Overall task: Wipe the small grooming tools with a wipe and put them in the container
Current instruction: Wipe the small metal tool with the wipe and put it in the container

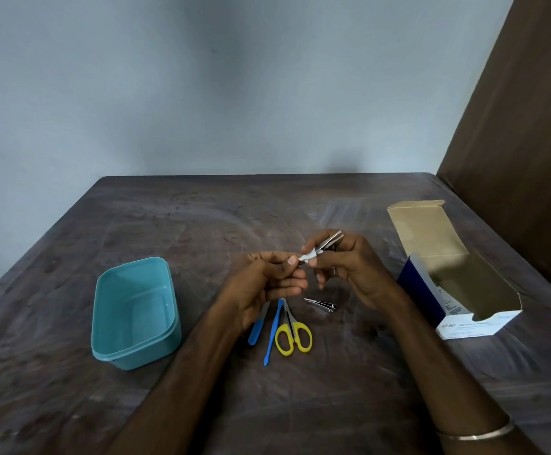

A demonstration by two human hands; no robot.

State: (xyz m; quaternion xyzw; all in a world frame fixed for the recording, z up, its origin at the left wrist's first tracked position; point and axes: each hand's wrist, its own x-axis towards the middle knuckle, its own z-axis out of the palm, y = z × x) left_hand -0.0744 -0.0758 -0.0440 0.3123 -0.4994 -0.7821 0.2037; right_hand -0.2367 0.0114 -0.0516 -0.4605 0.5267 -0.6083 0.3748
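Above the table's middle, my right hand (349, 267) grips a metal nail clipper (331, 240) that points up to the right. My left hand (267, 284) pinches a small white wipe (307, 256) against the clipper's lower end. Below my hands lie a second nail clipper (321, 305), yellow-handled scissors (293, 336), a thin blue tool (273, 333) and a blue-handled file (257, 328), partly hidden by my left hand. A teal plastic container (136, 310) sits open to the left with nothing inside.
An open cardboard box of alcohol swabs (458, 284) lies at the right on the dark wooden table (169, 224). A grey wall stands behind the table and a brown panel (523, 126) rises at the right.
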